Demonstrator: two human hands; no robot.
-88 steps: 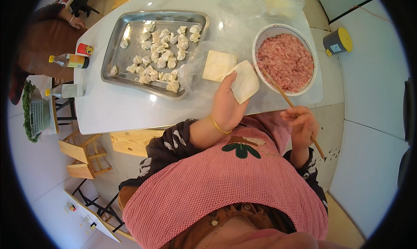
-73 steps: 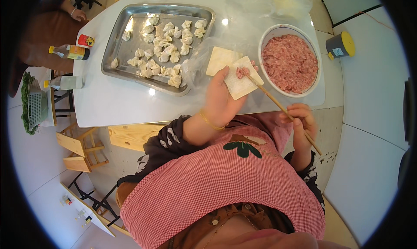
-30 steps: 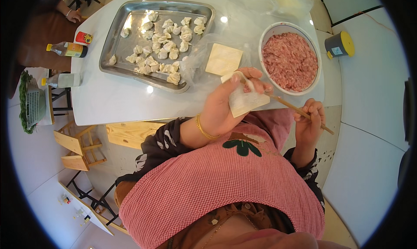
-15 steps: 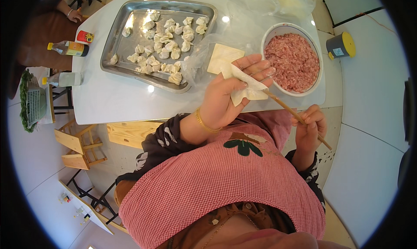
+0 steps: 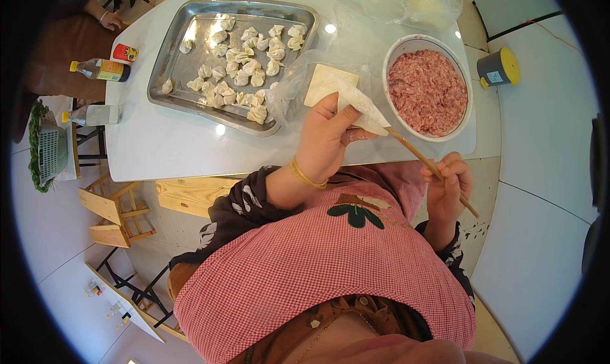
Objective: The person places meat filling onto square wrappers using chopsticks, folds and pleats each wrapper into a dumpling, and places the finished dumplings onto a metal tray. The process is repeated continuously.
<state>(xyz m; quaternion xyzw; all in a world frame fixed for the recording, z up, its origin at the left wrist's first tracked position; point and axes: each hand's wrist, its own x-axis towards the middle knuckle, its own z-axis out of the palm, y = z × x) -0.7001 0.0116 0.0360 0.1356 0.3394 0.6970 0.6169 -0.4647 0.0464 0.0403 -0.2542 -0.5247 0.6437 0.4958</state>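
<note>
Folded over in my left hand [image 5: 327,138] is a thin wonton wrapper [image 5: 365,107], pinched between thumb and curled fingers. My right hand [image 5: 450,183] grips a wooden chopstick [image 5: 416,153], whose far tip reaches the wrapper's lower right corner; whether any filling is inside cannot be seen. Beyond my left hand, a stack of square wrappers [image 5: 323,84] lies on clear plastic. To the right stands a white bowl [image 5: 467,113] full of minced meat [image 5: 426,91]. On the left, a metal tray [image 5: 166,59] holds several pleated wontons [image 5: 241,62], mostly grouped toward its right side.
Along the table's left edge stand a dark sauce bottle [image 5: 101,70], a clear bottle [image 5: 95,115] and a red can [image 5: 125,53]. Crumpled plastic bags [image 5: 413,5] lie at the back. Another person's hand [image 5: 110,21] shows at far left. A yellow-topped bin [image 5: 500,67] is at right.
The fingers of my left hand have curled in, folding the wrapper that lay across the outstretched fingers. My right hand and the chopstick have shifted slightly left.
</note>
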